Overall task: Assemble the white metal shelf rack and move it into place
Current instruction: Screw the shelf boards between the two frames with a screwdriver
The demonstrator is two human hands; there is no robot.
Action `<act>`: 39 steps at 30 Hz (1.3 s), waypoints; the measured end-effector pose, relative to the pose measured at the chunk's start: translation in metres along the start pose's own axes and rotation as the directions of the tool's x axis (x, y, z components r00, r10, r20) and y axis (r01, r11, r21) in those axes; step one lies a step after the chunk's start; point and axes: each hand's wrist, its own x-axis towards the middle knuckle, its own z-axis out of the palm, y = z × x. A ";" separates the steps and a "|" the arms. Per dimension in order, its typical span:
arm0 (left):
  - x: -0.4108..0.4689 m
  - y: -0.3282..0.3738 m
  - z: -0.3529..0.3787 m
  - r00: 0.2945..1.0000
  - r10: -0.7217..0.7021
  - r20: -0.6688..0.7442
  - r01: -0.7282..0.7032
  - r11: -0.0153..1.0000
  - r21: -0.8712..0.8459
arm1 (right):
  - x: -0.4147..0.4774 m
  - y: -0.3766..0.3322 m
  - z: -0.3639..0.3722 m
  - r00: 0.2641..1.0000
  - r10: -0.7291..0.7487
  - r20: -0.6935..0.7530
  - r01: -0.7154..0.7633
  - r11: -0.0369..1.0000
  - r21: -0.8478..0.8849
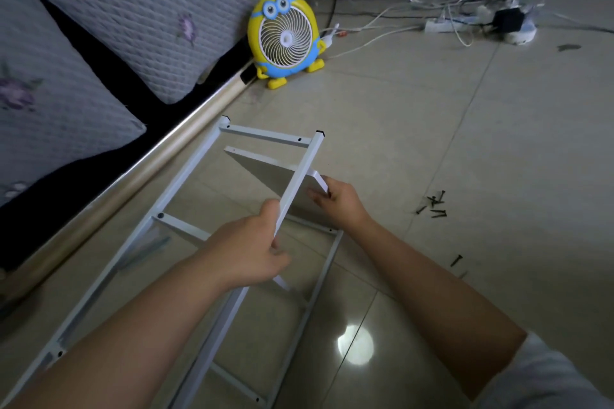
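My two hands fit a white shelf panel against a white metal side frame above a tiled floor.

My left hand (pixel 246 252) is clenched around one upright rail (pixel 305 169) of the side frame (pixel 265 135), holding it tilted off the floor. Just beyond that rail, my right hand (pixel 342 204) pinches the near corner of the shelf panel (pixel 262 173), which slants behind the rail. Under my hands a second frame (pixel 319 285) lies flat on the tiles. I judge the work to be early: both frames have their crossbars, but no shelf looks fastened and nothing stands upright. No box or tray shows; dark screws (pixel 433 204) lie loose on the floor to the right of my right hand.
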 end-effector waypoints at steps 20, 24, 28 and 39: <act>0.033 0.019 -0.006 0.975 0.024 -0.221 -0.018 0.999 0.030 | 0.000 -0.006 -0.003 0.999 0.008 -0.031 -0.004 0.993 0.118; 0.038 0.020 -0.011 0.973 0.044 -0.225 -0.033 0.998 0.054 | 0.001 -0.008 -0.005 0.999 0.034 -0.033 -0.029 0.989 0.143; 0.041 0.018 -0.010 0.956 0.072 -0.283 -0.082 0.996 -0.026 | 0.003 -0.011 -0.006 1.000 0.012 0.009 -0.014 0.988 0.153; 0.040 0.015 -0.008 0.953 0.071 -0.294 -0.103 0.990 -0.095 | 0.006 -0.006 -0.001 0.997 -0.052 0.063 0.051 0.999 0.020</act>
